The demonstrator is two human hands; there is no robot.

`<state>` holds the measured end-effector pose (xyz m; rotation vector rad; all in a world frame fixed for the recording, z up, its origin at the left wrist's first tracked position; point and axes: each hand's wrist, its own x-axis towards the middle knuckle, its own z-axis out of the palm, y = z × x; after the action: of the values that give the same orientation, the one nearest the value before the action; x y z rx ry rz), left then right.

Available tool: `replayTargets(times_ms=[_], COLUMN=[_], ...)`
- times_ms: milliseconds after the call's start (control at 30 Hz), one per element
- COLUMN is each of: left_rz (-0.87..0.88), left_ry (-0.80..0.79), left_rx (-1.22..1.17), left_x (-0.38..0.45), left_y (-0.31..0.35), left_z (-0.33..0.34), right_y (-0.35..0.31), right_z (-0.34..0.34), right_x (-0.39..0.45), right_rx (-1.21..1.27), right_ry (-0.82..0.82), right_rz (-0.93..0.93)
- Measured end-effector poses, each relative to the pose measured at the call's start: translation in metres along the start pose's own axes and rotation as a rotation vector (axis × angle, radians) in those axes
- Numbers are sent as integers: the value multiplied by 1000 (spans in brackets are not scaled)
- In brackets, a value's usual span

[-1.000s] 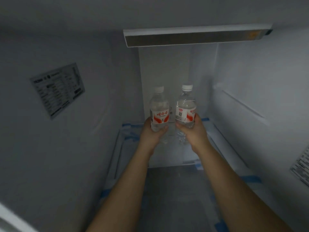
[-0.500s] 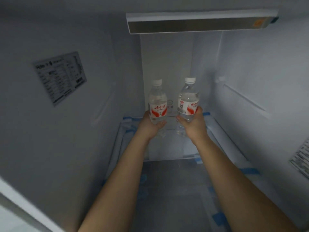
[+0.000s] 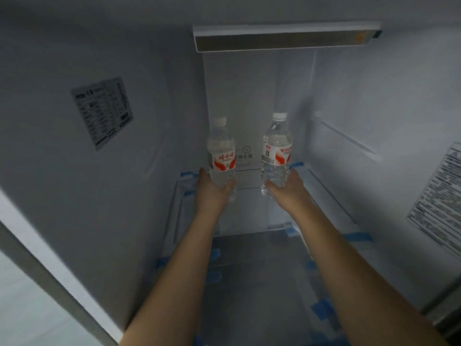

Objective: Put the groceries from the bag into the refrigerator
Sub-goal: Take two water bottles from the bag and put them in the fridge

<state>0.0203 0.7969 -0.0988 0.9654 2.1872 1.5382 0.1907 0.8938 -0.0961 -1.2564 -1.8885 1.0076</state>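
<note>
Deep inside the refrigerator, two upright water bottles are held apart: the left bottle is clasped by the left hand, the right bottle by the right hand, each grip curled round its lower half.

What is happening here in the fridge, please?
A person is reaching deep into an open fridge with both arms. The left hand grips the lower part of one water bottle, and the right hand grips another bottle. Both bottles are upright, capped and apart from each other, near the back wall. They are low over the shelf, but I cannot tell whether they already stand on it. Neither hand has let go.
</note>
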Motion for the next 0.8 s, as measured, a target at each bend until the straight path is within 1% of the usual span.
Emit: replayTargets(times_ms=[67,167,267,367,467,533,600,633,700,767,800], left_rz=[-28,-5,36,118,313,392,389,402,483,562,574], left_ry=[17,1,-12,-71,-69,-94,-122,-117,-70,-36,-46], left_rx=[138,496,678,849,1073,1091,990,926,823,778,769], left_x=[-15,-40,-62,-86,-110,-122,-136,-144,-156,-166,-171], left_y=[7,18,20,16,4,-4,-7,-7,-7,-13,-16], left_z=[-6,-18,-29,-38,-48,-59,-72,-79,-91,-100,-104], right_y=[-1,-9,-21,-29,-30,-29,-26,-24,-23,-20,-18], right_z=[-6,-18,-26,-25,-16,-8,-1,3,11,18,20], right_x=[-15,-38,-59,-80,-105,-120,-138,-145,-161,-178,-187], right_rx=[-69,-133,-217,-328,-494,-581,-651,-674,-689,-711,-734], right_ry=[-10,-54,-97,-100,-74,-48,-35,-35,-66,-75,-69], right_rz=[35,33,9,-33,-131,-196,-251,-278,-305,-330,-356])
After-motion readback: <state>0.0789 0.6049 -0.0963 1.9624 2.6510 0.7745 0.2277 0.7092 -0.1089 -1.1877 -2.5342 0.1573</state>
